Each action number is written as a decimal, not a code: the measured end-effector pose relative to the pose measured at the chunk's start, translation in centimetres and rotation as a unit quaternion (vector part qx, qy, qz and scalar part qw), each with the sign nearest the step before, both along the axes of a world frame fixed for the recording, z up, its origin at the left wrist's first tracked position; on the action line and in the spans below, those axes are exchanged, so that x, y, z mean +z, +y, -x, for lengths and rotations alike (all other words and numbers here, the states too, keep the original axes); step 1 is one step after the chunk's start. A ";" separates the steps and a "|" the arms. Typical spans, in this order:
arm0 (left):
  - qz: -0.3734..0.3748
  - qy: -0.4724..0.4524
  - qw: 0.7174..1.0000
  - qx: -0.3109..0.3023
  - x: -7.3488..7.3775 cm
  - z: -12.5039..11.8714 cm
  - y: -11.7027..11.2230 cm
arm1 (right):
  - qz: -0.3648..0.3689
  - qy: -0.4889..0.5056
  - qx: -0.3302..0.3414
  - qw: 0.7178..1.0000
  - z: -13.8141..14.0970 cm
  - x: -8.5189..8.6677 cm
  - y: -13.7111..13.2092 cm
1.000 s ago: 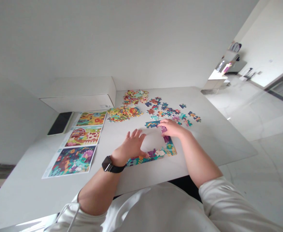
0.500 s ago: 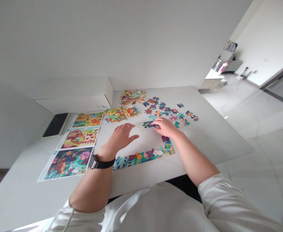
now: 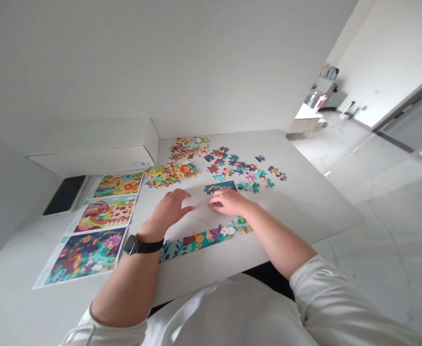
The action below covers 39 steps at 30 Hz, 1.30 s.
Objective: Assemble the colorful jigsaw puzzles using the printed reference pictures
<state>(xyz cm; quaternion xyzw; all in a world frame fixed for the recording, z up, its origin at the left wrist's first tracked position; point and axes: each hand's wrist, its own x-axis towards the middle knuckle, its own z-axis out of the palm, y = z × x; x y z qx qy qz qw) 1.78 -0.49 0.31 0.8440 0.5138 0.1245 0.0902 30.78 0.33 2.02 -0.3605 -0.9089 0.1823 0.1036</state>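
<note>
My left hand (image 3: 171, 206) lies flat on the white table (image 3: 304, 202), fingers stretched forward, open and holding nothing; a black watch (image 3: 138, 246) is on its wrist. My right hand (image 3: 229, 202) rests palm down with fingers curled together, just below a small joined block of dark blue puzzle pieces (image 3: 221, 186); whether it holds a piece is hidden. In front of both hands, near the table's front edge, lies an assembled strip of puzzle border (image 3: 196, 239) with a corner at its right end.
Loose blue and teal pieces (image 3: 239, 168) are scattered beyond my right hand. Two piles of yellow and red pieces (image 3: 171, 173) (image 3: 189, 145) lie further back. A sheet with three reference pictures (image 3: 102, 216), a black phone (image 3: 65, 194) and a white box (image 3: 91, 144) are at the left.
My right hand went from the border's right corner up to the dark blue block, then drew back just below it. My left hand lifted off the border strip and moved left and forward.
</note>
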 end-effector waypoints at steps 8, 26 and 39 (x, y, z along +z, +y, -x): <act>-0.024 0.020 1.000 -0.003 -0.2 -0.1 0.1 | -0.021 0.005 -0.001 1.000 0.4 -0.4 0.1; -0.073 0.034 0.997 -0.019 -1.7 0.6 0.7 | -0.050 0.070 -0.135 0.987 -1.2 1.1 0.9; -0.073 0.037 0.997 -0.004 -2.1 0.7 0.8 | -0.008 0.041 -0.448 0.893 -9.7 1.8 4.6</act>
